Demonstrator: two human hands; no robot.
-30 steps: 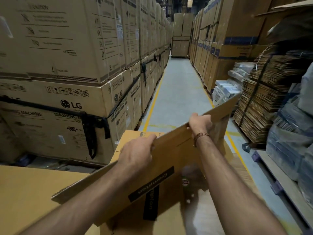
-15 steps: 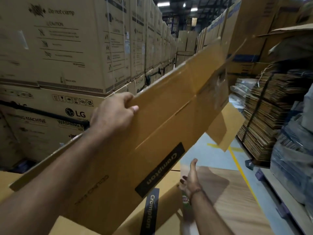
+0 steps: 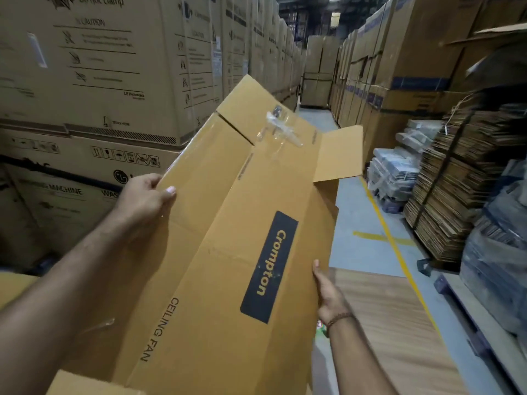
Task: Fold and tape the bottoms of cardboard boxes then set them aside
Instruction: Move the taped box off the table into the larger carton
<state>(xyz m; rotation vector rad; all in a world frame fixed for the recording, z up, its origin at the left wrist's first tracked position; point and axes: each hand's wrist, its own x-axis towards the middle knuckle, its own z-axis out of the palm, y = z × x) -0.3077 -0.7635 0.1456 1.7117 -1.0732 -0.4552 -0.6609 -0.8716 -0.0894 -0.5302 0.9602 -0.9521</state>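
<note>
Since half a second ago the carton (image 3: pixel 228 238) has swung round so that its printed face and its far end now show, and the right hand (image 3: pixel 328 292) has come up from below to meet its right edge. The left hand (image 3: pixel 145 198) grips the left long edge, thumb on top and fingers wrapped behind the board; the right hand lies flat against the lower right edge with fingers mostly hidden behind it, so I cannot tell whether they are closed on the board or only propping it. The carton hangs in the air between both hands, tilted up and away, above the wood-grain bench (image 3: pixel 393 323) at lower right. At the far end the flaps (image 3: pixel 339 155) stand partly open, one sticking out to the right, and a crumpled strip of clear tape (image 3: pixel 281 129) clings across the seam. To do this step well, I judge the person should square the carton open first, set the far end toward them or down on the bench, and peel off or flatten the old tape so new tape lies smooth. Short flaps go in first, long flaps over them, edges meeting without a gap. Beyond, bundled flat cartons (image 3: pixel 456 181) sit stacked on the right, and tall stacked boxes (image 3: pixel 99 67) line the aisle (image 3: pixel 356 223) on the left
</note>
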